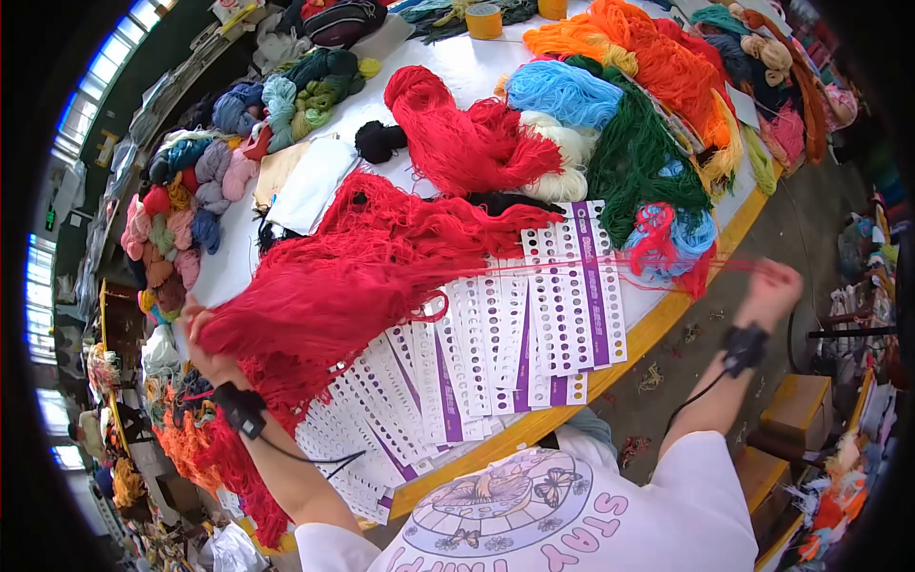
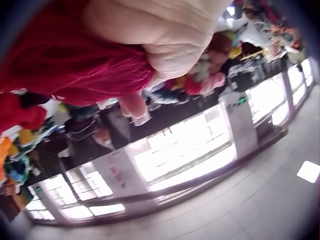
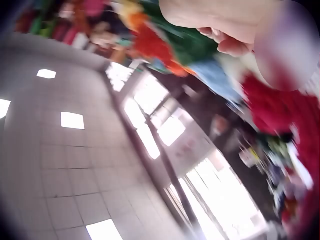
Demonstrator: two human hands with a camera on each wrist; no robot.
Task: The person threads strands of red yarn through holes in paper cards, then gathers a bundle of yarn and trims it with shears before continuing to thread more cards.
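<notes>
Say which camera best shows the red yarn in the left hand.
The head view: it shows the red yarn spread from the left hand across the table, with strands reaching the right hand. The left wrist view shows only a close part; the right wrist view, blurred red yarn, bundle unclear.

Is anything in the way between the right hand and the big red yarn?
Nothing visible stands between them: thin strands run from the right hand to the red yarn, passing over the cards.

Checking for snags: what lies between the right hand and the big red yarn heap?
Head view: thin red strands, stretched over the purple-striped cards, a blue-and-red bundle and the table's yellow edge.
</notes>
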